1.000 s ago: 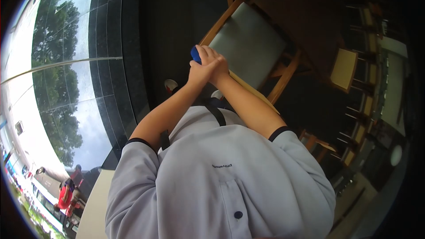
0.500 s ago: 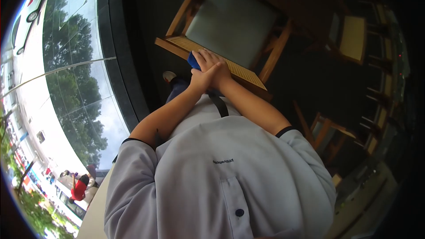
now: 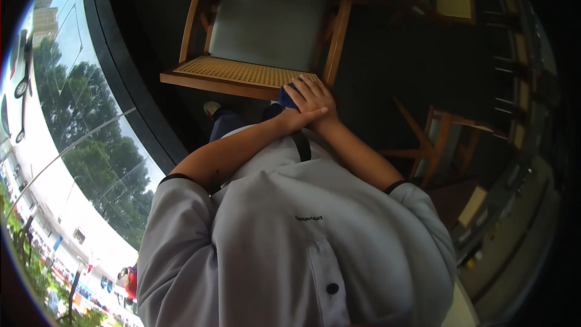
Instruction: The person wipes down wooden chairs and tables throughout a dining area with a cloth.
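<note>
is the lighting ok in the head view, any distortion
Head view: the pavement at left washes out to near white; head view: the floor beside the chair sinks almost to black; head view: wide-lens bending, lines curving leftward, dark corners.

The polo shirt (image 3: 266,248) is grey with black sleeve trim (image 3: 177,177) and a dark button (image 3: 332,289). The chair (image 3: 224,86) has a grey seat pad (image 3: 266,18), brown frame and tan cane panel (image 3: 242,71) in openwork lattice. What seems a cloth (image 3: 288,98), partly covered, is deep blue.
</note>
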The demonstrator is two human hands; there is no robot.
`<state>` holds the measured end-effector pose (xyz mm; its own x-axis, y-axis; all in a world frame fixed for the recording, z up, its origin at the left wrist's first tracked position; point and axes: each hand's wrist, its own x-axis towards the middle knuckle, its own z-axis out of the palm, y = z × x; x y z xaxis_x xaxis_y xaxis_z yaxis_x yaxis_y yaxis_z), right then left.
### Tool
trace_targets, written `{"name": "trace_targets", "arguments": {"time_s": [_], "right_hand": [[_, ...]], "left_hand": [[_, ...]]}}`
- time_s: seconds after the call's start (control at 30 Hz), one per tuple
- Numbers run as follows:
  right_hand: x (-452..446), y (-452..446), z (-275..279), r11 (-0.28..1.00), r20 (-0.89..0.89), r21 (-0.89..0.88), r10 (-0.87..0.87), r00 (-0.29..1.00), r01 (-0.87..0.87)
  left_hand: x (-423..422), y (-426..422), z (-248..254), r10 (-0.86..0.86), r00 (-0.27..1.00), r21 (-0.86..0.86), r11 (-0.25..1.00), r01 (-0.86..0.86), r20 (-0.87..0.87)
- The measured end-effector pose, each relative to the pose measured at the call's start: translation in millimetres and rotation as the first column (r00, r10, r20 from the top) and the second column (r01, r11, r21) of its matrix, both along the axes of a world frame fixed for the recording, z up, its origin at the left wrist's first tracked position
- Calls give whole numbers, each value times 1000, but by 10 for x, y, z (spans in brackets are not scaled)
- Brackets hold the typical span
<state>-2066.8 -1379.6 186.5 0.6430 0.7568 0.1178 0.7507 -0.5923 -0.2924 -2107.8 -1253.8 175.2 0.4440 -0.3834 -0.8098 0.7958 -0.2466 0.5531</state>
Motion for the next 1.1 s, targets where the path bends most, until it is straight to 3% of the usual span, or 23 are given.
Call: {"name": "trace_targets", "arguments": {"time_s": [0.1, 0.23, 0.33, 0.43, 0.53, 0.63, 0.73, 0.83, 0.93, 1.1], "right_hand": [[-7, -91, -20, 999, 59, -51, -2, 998, 5], [-57, 11, -142, 994, 63, -107, -31, 998, 37], [-103, 271, -193, 986, 44, -159, -46, 998, 52], [-151, 669, -165, 978, 21, -207, -29, 999, 32], [-197, 1149, -222, 980, 45, -201, 22, 999, -12], [-308, 1722, -97, 985, 28, -170, -22, 999, 27], [-375, 2236, -123, 981, 48, -190, -36, 998, 45], [-422, 2685, -107, 983, 39, -177, -47, 998, 54], [-456, 3047, -88, 982, 66, -176, -56, 996, 67], [-494, 3440, -133, 979, 126, -177, -75, 989, 97]], "left_hand": [[15, -17, 46, -103, 991, 39, 994, 100, 85], [-66, 199, 203, -93, 941, 103, 993, 62, 326], [-94, 441, 163, -222, 933, 219, 962, 163, 282], [-186, 843, 229, -165, 927, 123, 984, 130, 338], [-369, 1215, 120, -65, 919, 258, 965, -40, 388], [-511, 1711, 282, 99, 920, 260, 943, -208, 379], [-580, 2203, 266, 84, 956, 318, 932, -176, 282], [-657, 2653, 362, 135, 946, 269, 938, -217, 294], [-753, 2919, 315, 120, 907, 365, 888, -280, 403], [-807, 3284, 296, 116, 901, 386, 875, -292, 418]]}}
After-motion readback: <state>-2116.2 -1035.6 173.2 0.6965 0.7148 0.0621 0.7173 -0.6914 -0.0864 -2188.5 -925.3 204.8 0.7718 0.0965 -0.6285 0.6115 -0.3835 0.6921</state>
